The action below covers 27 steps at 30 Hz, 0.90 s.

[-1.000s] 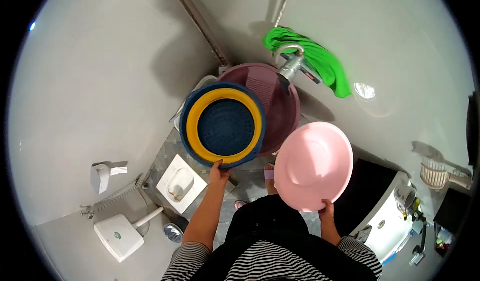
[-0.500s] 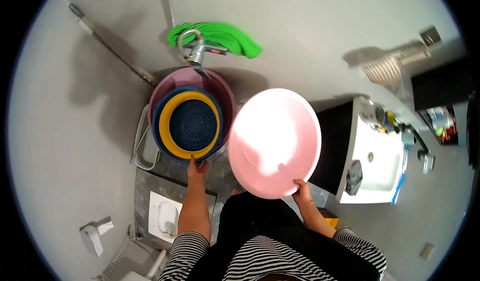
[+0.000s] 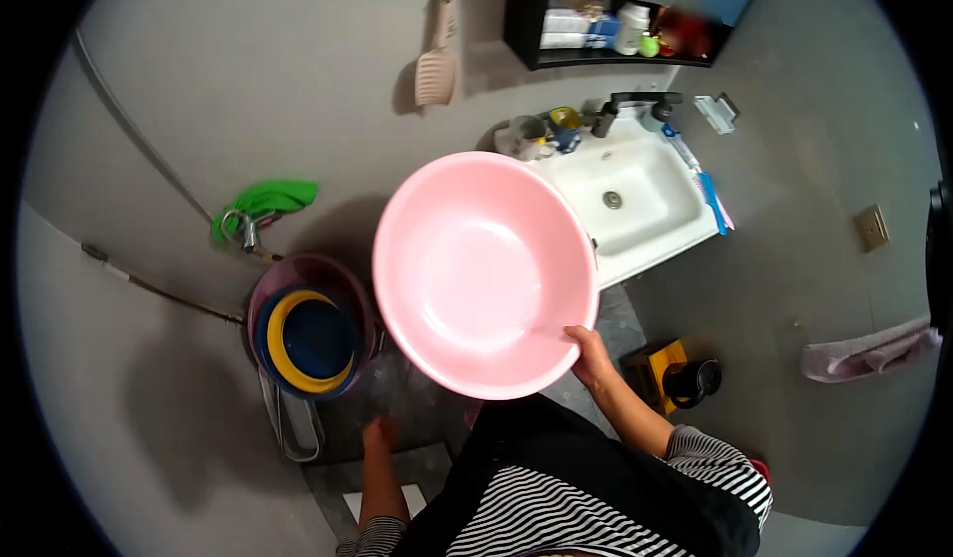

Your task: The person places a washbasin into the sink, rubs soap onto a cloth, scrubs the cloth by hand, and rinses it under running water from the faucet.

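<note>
My right hand (image 3: 591, 355) grips the near right rim of a large pink plastic basin (image 3: 467, 289), thumb over the edge, holding it in the air in front of my body. The inside of the basin faces me and shows nothing in it. Down at the left, my left hand (image 3: 380, 432) is apart from everything, low over the dark floor, its fingers smeared by motion. Nearest to it is a dark blue basin with a yellow inner band (image 3: 289, 360), resting in a larger mauve tub (image 3: 349, 277) in the corner.
A tap (image 3: 250, 232) with a green cloth (image 3: 276, 196) is above the tub. A white sink (image 3: 645, 195) stands to the right under a black cabinet (image 3: 536, 60). A black pot-like container (image 3: 692, 383) sits by a yellow stool-like object (image 3: 663, 360). A folded basin (image 3: 301, 428) leans at left.
My left hand has let go of the blue and yellow basin and drawn back toward me. My view has turned right, and the pink basin has swung along with it in my right hand.
</note>
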{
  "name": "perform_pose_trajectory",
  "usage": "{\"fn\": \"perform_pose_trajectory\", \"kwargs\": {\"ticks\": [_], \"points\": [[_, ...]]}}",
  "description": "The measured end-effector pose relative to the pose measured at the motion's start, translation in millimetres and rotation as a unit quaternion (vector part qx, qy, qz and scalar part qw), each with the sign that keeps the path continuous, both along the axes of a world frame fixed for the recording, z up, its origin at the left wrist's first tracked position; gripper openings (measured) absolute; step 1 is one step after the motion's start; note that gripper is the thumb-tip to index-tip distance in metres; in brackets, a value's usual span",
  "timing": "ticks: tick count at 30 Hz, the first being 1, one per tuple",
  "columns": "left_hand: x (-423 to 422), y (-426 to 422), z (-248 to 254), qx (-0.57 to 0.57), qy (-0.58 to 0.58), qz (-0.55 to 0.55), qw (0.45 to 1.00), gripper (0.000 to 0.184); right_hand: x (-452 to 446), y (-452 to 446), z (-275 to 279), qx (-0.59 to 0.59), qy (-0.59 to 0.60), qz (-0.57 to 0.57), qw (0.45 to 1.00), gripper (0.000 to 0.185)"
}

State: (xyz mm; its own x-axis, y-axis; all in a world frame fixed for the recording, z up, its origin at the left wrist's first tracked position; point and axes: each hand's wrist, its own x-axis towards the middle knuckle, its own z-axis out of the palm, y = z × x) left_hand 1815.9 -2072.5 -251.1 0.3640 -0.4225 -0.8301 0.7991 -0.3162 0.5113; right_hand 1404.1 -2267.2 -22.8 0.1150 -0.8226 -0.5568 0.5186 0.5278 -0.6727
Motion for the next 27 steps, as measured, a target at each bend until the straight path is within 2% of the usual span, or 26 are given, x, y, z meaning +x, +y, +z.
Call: {"fn": "perform_pose_trajectory", "kwargs": {"ticks": [2, 4, 5, 6, 7, 8, 9, 10, 11, 12, 15, 16, 18, 20, 21, 22, 24, 25, 26, 27], "points": [[-19.3, -6.5, 12.2, -0.002, -0.005, 0.003, 1.000, 0.024, -44.0, 4.1, 6.4, -0.001, 0.037, -0.051, 0.998, 0.047], [-53.2, -29.4, 44.4, 0.035, -0.092, -0.072, 0.993, 0.010, -88.8, 3.3, 23.6, -0.008, 0.097, -0.125, 0.987, 0.044], [-61.2, -45.9, 44.6, -0.032, -0.131, -0.162, 0.978, 0.006, -114.0, -1.4, 24.4, -0.014, 0.122, -0.151, 0.981, 0.040], [-68.6, -61.8, 44.2, -0.096, -0.169, -0.248, 0.949, 0.012, -141.2, -7.0, 22.2, -0.017, 0.146, -0.175, 0.973, 0.035], [-93.9, -86.3, 60.6, -0.133, -0.316, -0.275, 0.898, 0.016, -172.0, -16.6, 14.9, -0.027, 0.167, -0.186, 0.968, 0.035], [-130.1, -118.0, 87.7, -0.165, -0.455, -0.295, 0.824, 0.020, -198.1, -26.8, 7.4, -0.037, 0.185, -0.194, 0.963, 0.034], [-154.2, -147.8, 108.3, -0.160, -0.476, -0.357, 0.788, 0.021, -215.9, -36.3, 13.2, -0.031, 0.221, -0.198, 0.954, 0.034], [-190.8, -177.1, 148.5, -0.151, -0.551, -0.406, 0.714, 0.020, -231.2, -46.5, 24.1, -0.025, 0.259, -0.201, 0.944, 0.034], [-221.2, -203.3, 167.4, -0.203, -0.588, -0.422, 0.660, 0.021, -243.2, -55.8, 32.8, -0.025, 0.260, -0.214, 0.941, 0.034], [-254.5, -225.0, 193.6, -0.229, -0.624, -0.434, 0.608, 0.023, -268.8, -67.7, 27.9, -0.010, 0.326, -0.187, 0.926, 0.035], [-330.2, -288.9, 218.3, -0.237, -0.679, -0.513, 0.468, 0.050, -317.1, -102.8, 38.0, 0.017, 0.311, -0.182, 0.933, 0.038], [-352.1, -307.3, 224.0, -0.196, -0.673, -0.567, 0.433, 0.070, -332.4, -116.6, 38.1, 0.020, 0.307, -0.178, 0.935, 0.038], [-386.5, -336.3, 229.0, -0.183, -0.685, -0.595, 0.380, 0.079, -360.1, -138.5, 40.4, 0.031, 0.312, -0.113, 0.943, 0.041], [-401.8, -354.6, 216.2, -0.149, -0.669, -0.634, 0.358, 0.081, -375.7, -161.6, 37.1, 0.015, 0.287, -0.120, 0.950, 0.041], [-407.1, -364.6, 209.8, -0.121, -0.653, -0.667, 0.337, 0.083, -383.8, -174.8, 30.7, 0.029, 0.298, -0.093, 0.950, 0.040], [-411.4, -370.9, 207.6, -0.092, -0.640, -0.684, 0.339, 0.080, -391.1, -187.3, 27.2, 0.042, 0.310, -0.066, 0.948, 0.039], [-409.9, -378.5, 198.0, -0.108, -0.637, -0.660, 0.383, 0.065, -384.9, -203.6, 39.5, 0.029, 0.274, -0.046, 0.960, 0.038], [-409.4, -380.1, 187.1, -0.126, -0.698, -0.595, 0.378, 0.049, -387.0, -214.7, 32.1, 0.043, 0.260, -0.038, 0.964, 0.039], [-404.9, -381.8, 171.6, -0.121, -0.699, -0.595, 0.378, 0.049, -387.6, -223.8, 21.2, 0.058, 0.244, -0.031, 0.967, 0.039], [-398.2, -385.2, 157.9, -0.146, -0.691, -0.553, 0.441, 0.047, -386.6, -230.3, 17.7, 0.064, 0.231, -0.015, 0.971, 0.039]]}}
